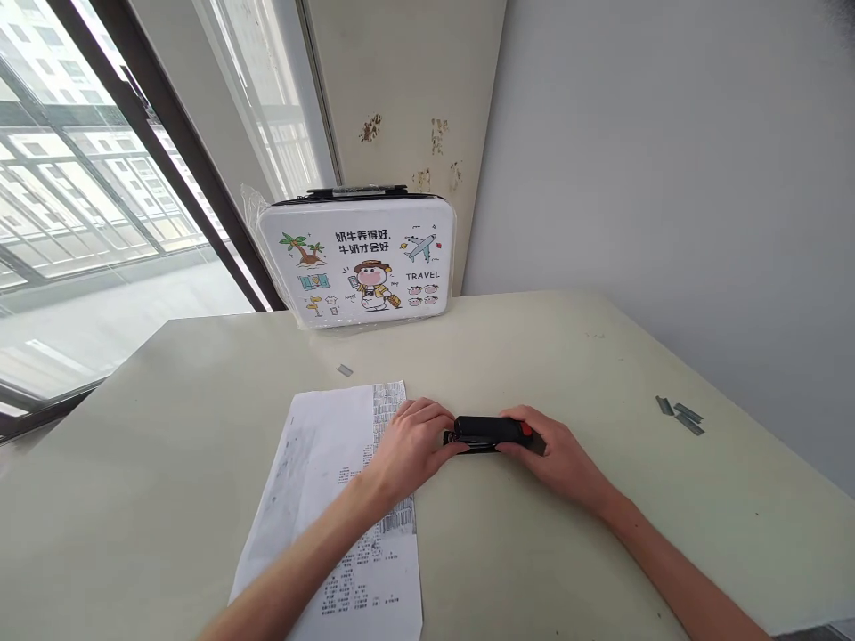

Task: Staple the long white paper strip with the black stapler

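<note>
A black stapler (491,429) with a red spot at its right end lies across the table just right of the paper. My right hand (554,452) grips its right end, thumb in front and fingers behind. At the stapler's left end, my left hand (418,441) has its thumb and fingers closed on the tip, the palm above the paper's edge. Printed paper sheets (300,499) lie flat under my left hand and forearm, which cover part of the text.
A white cartoon-printed case (361,267) in clear plastic stands upright at the table's back. Strips of staples (688,418) lie at the right, and another staple strip (345,369) lies behind the paper. A window is on the left and a grey wall on the right.
</note>
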### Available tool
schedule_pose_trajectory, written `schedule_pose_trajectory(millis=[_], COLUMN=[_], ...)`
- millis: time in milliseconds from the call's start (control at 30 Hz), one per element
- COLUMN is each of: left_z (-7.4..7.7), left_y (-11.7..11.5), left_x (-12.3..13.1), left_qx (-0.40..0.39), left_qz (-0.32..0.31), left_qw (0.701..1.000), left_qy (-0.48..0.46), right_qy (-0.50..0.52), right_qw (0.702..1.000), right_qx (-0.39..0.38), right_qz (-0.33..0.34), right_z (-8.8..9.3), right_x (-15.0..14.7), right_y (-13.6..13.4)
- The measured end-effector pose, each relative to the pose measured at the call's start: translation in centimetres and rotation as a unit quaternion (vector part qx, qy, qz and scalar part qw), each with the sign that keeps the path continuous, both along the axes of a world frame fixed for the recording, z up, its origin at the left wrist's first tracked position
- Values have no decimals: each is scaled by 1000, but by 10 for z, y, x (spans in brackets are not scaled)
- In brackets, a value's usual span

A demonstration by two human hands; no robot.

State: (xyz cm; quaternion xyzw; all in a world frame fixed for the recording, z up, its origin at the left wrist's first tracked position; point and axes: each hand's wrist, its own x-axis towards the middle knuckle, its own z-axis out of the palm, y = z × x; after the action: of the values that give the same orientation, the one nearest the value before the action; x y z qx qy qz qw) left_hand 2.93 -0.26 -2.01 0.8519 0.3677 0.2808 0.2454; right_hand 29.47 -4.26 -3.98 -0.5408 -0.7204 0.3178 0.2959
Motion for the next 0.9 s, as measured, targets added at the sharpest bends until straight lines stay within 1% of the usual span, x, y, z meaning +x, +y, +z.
schedule_pose_trajectory(millis=[67, 133, 200, 267, 333, 400, 500, 600, 667, 733, 833, 900], left_z=[1, 3, 7, 10, 13, 14, 13, 10, 7, 5, 4, 7], left_y=[-3, -9, -12, -9, 3, 25, 62, 87, 93, 92, 85, 75], left_x=[-3, -10, -22, -37, -57, -80, -115, -140, -147, -148, -140, -128], left_qx=[11, 27, 47, 67, 90, 116, 126, 106, 98, 89, 62, 38], left_qz=[-3, -8, -12, -16, 15, 105, 220, 234, 237, 246, 262, 267], left_qw=[1000, 999, 997, 995, 992, 981, 948, 944, 946, 947, 951, 955], left_qy=[14, 33, 54, 74, 92, 111, 191, 208, 201, 187, 151, 120], right_qy=[5, 9, 11, 15, 20, 21, 21, 21, 19, 19, 18, 13], right_qw=[1000, 1000, 1000, 999, 999, 999, 999, 999, 999, 999, 999, 1000], right_qx=[-10, -19, -25, -29, -31, -32, -30, -29, -31, -32, -28, -23], right_qz=[6, 12, 16, 23, 28, 29, 26, 22, 19, 18, 15, 14], right_z=[2, 4, 6, 7, 7, 7, 8, 9, 10, 10, 9, 8], right_x=[4, 8, 12, 14, 16, 16, 16, 15, 15, 14, 14, 15], right_y=[0, -1, -1, 0, 2, 3, 3, 3, 2, 2, 2, 2])
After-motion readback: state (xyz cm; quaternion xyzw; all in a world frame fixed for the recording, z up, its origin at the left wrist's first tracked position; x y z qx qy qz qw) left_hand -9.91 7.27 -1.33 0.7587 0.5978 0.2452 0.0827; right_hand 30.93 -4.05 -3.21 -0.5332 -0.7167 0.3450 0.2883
